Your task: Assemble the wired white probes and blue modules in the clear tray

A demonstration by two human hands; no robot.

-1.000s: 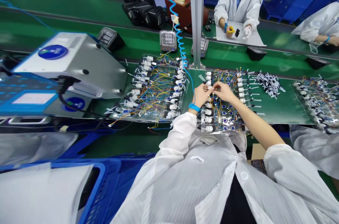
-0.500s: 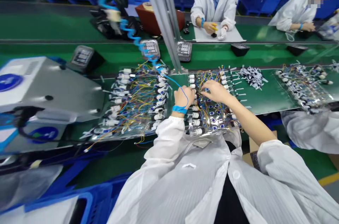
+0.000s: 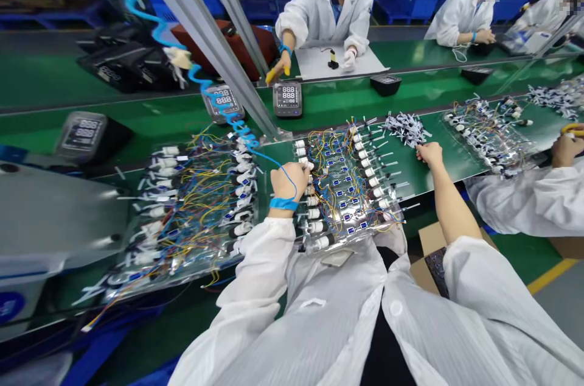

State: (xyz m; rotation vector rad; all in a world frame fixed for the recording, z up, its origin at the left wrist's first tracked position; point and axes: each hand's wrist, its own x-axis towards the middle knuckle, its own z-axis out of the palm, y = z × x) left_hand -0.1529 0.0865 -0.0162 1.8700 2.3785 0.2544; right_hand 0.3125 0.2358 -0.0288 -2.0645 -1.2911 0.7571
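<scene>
My left hand (image 3: 291,182), with a blue wrist strap (image 3: 283,203), is closed on a white cylindrical part at the left edge of a clear plastic tray (image 3: 340,240). That tray carries small blue circuit boards (image 3: 343,204), thin coloured wires (image 3: 323,141) and white cylindrical parts (image 3: 316,226) along both sides. To the right, my right hand (image 3: 429,154) has its fingers pinched together at the near edge of a pile of short white-and-dark strips (image 3: 405,128). Whatever lies between those fingertips is too small to make out.
A second wired tray (image 3: 201,191) lies on the left, another (image 3: 490,136) on the right. A metal post (image 3: 228,63) and coiled blue cord (image 3: 196,72) stand in front. Display units (image 3: 288,98) line the green bench. A co-worker (image 3: 331,8) sits opposite; another's hand (image 3: 568,145) is far right.
My right hand has left the tray and moved right to the strip pile. My left hand stays at the tray's left column. The view has swung right; the opposite co-worker's hand reaches toward a display unit.
</scene>
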